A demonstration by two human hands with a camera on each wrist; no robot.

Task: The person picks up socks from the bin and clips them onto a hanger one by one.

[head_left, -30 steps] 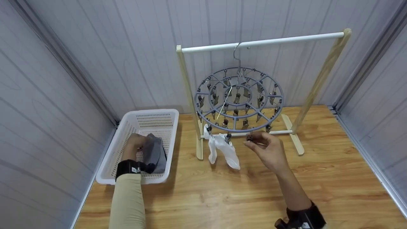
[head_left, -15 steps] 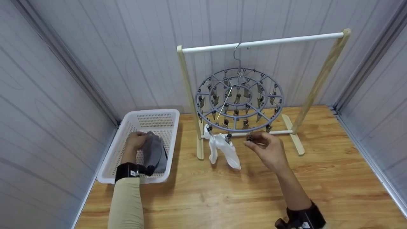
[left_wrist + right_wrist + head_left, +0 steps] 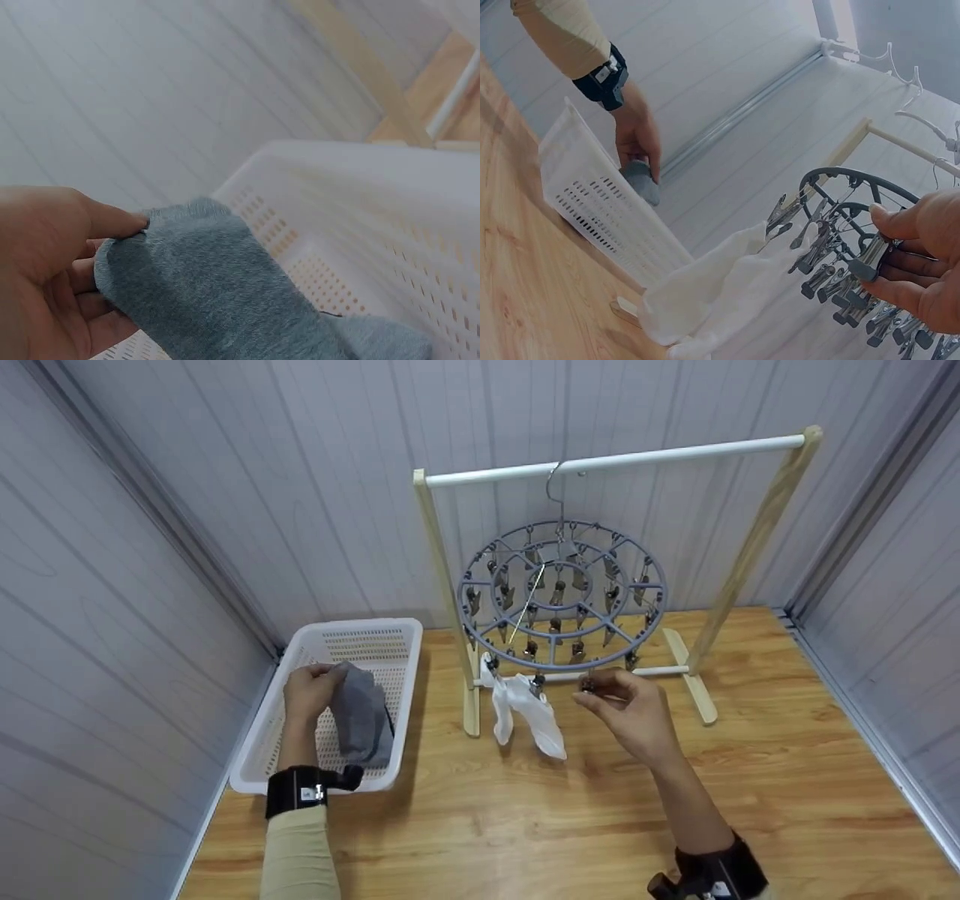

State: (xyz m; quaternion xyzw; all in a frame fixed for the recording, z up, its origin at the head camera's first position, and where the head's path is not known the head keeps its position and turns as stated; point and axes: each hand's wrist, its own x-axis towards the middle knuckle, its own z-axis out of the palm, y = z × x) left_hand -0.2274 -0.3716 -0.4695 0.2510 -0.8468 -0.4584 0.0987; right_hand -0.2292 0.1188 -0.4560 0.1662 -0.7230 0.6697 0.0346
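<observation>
Head view shows the work only at its beginning, as I judge it. White cloth [image 3: 536, 720], probably socks, is already fastened by two clips at the near left side of the round hanger [image 3: 555, 667], which hangs by its hook from the rack [image 3: 753, 547]. Whether this is one piece or a pair, I cannot tell. Most of the other clips [image 3: 555, 626] carry nothing, so much room remains.

The grey sock [image 3: 364, 716] is not hung yet. It is inside the outline of the white basket [image 3: 412, 697], and its upper edge is lifted; whether its lower end touches the basket, I cannot tell. The left hand [image 3: 309, 690] pinches this edge between the thumb and curled fingers, with no wide gap. A second grey part lies lower in the left wrist view; it may be another sock or the same one.

The right hand [image 3: 634, 716] holds one bare clip [image 3: 866, 259] between thumb and fingers. I cannot see if the clip is squeezed apart. Bringing the sock to this clip seems to be the part left undone.
</observation>
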